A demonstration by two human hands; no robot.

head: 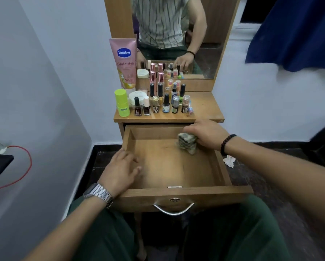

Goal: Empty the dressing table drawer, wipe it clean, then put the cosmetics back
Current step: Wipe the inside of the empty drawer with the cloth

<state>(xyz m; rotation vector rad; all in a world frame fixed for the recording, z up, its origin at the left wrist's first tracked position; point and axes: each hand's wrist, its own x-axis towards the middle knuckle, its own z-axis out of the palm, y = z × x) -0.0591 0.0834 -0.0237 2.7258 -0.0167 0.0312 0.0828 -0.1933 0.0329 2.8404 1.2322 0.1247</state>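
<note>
A right hand point(205, 135) grips a crumpled patterned cloth point(187, 143) at the far right corner of an open wooden drawer point(176, 192). The left hand point(120, 171) rests spread on its left edge. Nail polish bottles point(165, 106) and a pink tube point(124, 63) labelled "Vaseline Gluta-Hya" stand on the tabletop's left side.

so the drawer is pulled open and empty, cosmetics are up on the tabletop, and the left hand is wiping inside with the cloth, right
Not quite: the head view shows the right hand gripping the cloth inside the drawer. The left hand rests on its left edge. The rest holds.
</note>
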